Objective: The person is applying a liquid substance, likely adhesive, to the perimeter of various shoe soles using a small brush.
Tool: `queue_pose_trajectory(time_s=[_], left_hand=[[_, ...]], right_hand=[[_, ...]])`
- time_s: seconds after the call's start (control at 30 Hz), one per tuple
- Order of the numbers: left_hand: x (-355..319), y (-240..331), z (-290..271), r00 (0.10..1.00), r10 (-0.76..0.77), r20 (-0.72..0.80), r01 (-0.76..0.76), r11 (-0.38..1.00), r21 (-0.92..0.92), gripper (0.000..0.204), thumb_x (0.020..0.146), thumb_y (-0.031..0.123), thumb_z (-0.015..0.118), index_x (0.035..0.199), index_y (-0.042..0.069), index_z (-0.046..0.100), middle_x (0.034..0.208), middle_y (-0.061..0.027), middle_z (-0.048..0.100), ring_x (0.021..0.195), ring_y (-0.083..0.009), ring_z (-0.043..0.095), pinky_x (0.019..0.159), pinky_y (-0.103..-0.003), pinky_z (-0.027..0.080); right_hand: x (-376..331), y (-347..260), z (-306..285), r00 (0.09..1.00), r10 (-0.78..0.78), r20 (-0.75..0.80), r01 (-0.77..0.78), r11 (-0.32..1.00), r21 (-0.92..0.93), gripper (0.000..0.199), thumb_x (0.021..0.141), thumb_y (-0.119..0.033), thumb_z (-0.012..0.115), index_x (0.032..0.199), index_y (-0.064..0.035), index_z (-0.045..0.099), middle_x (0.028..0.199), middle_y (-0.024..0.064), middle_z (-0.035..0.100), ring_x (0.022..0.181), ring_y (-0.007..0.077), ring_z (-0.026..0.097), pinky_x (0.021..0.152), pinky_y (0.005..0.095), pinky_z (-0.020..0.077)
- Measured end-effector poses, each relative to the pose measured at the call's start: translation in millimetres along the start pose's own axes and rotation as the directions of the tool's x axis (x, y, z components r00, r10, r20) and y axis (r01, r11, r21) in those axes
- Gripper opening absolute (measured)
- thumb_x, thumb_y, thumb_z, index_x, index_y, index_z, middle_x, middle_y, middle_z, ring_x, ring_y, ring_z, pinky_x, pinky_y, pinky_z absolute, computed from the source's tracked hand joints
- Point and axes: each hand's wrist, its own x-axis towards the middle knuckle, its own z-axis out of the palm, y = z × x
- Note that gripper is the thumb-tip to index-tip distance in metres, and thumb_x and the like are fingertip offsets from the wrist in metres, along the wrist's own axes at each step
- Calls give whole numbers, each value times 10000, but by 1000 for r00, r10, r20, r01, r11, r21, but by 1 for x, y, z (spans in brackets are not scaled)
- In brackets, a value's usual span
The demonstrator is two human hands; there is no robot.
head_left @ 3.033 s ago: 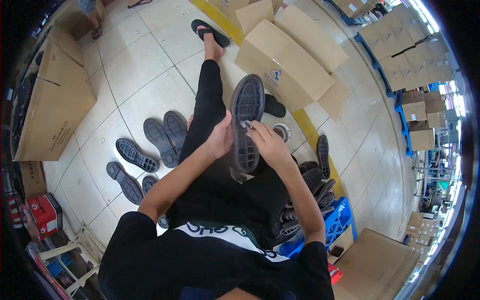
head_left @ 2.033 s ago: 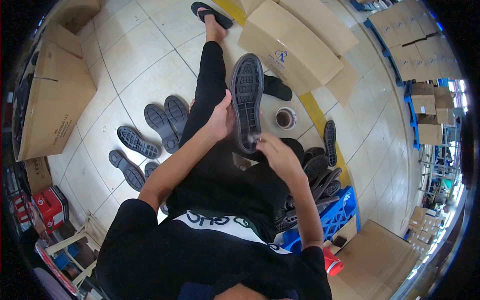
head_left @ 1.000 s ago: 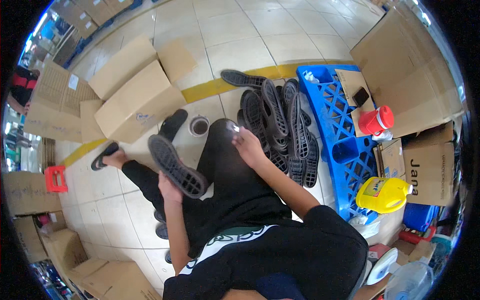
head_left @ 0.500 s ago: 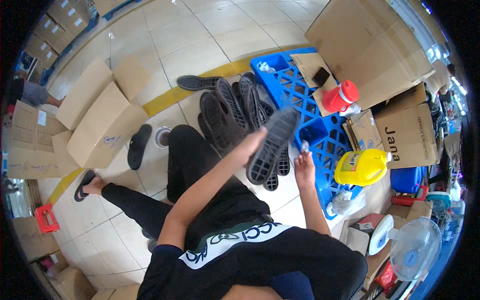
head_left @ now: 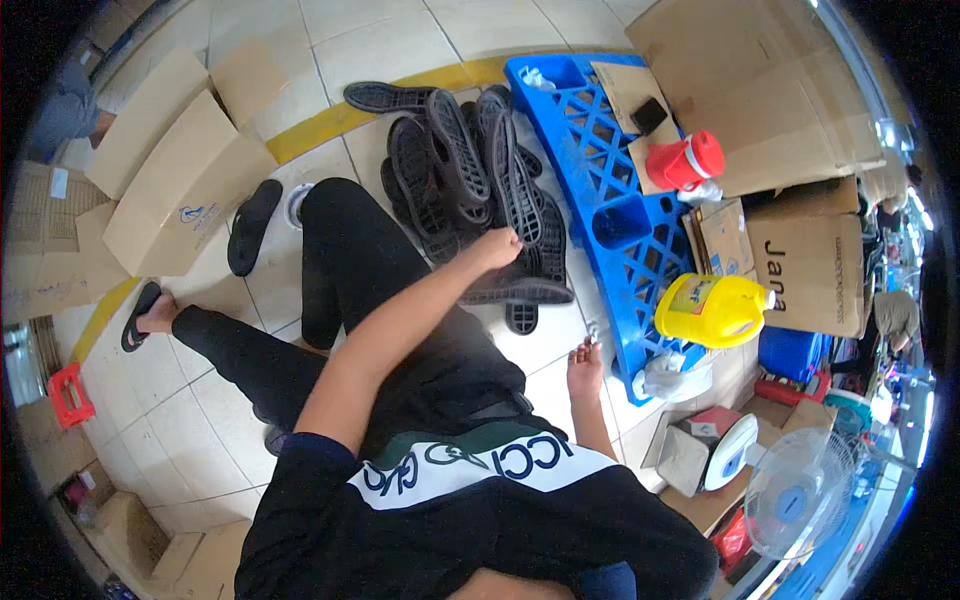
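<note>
Dark and slim, one shoe sole shows edge-on by the lattice-patterned sole pile, long axis left-to-right, just below the left hand; whether the curled fingers grip it, I cannot tell. The right hand pinches a pale scrap; dark lettering marks a cardboard carton.

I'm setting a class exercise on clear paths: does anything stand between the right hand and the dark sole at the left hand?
Nothing visible does. Between the right hand, holding a small pale item, and the dark sole, only tiled floor shows; the blue pallet lies to the right of that gap.
</note>
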Motion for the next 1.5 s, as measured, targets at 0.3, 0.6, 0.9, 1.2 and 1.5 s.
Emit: queue_pose_trajectory(time_s=[0.3, 0.6, 0.9, 1.2, 1.5], left_hand=[[-187, -4, -137, 953, 259, -156, -302, 810, -502, 357, 1002, 259, 463, 1249, 8, 522, 1206, -122, 598, 1093, -184, 590, 950, -319, 445], [-517, -264, -67, -301, -389, -871, 400, 777, -486, 355, 931, 209, 547, 1212, -8, 534, 1163, -193, 613, 1062, -313, 593, 918, -371, 465], [-480, -303, 261, -452, -886, -109, 11, 116, -993, 803, 838, 446, 635, 1456, 77, 278, 1490, -352, 73, 1308, -501, 317, 1041, -429, 379], [-442, -337, 142, -314, -940, 138, 487, -284, -826, 677, 909, 492, 518, 1279, -75, 491, 1374, -239, 451, 1262, -469, 411, 943, -679, 304], [-450, -364, 231, -314, -922, 227, -305, -128, -944, 527, 808, 378, 667, 1230, 89, 543, 1147, -166, 594, 961, -313, 609, 733, -474, 523]], right_hand=[[2, 35, 4, 994, 107, 26, -107, 994, -33, 178, 963, -201, 532, 1032, -54, 605, 889, 41, 626, 803, 139, 567, 740, 296, 470], [56, 41, 184, 612, 391, 687, -421, 897, -135, 210, 985, -169, 468, 988, 20, 561, 911, 91, 576, 797, 187, 527, 745, 304, 462], [-13, 230, 403, 18, 732, 681, -503, 595, -627, 193, 1010, -181, 426, 961, -7, 493, 939, 62, 485, 821, 172, 461, 762, 318, 402], [15, 277, 410, 32, 866, 500, -538, 436, -721, 183, 980, -153, 477, 979, 19, 538, 971, 102, 544, 905, 213, 529, 824, 342, 463], [5, 252, 407, 243, 772, 588, -505, 618, -603, 198, 997, -188, 467, 1005, 4, 513, 1011, 87, 522, 890, 195, 512, 825, 317, 451]])
